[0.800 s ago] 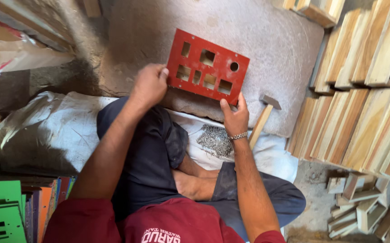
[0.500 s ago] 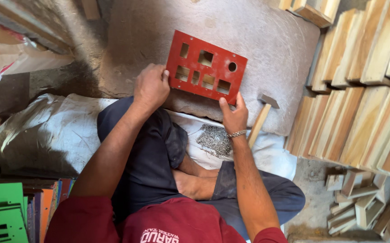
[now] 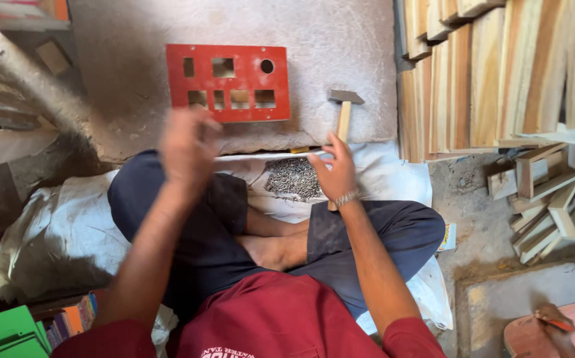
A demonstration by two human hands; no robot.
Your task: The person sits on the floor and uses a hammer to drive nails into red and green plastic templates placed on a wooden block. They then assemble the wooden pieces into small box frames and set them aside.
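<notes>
The person wears a dark red short-sleeved shirt [image 3: 281, 321] with pale lettering at six o'clock; dark navy trousers [image 3: 208, 219] cover the crossed legs; a metal-link bracelet [image 3: 346, 197] circles the right wrist at about three o'clock; the feet are bare.

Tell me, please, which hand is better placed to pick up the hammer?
Right. The right hand lies on the hammer handle beside the nails. The left hand is blurred and nearer the red plate.
</notes>
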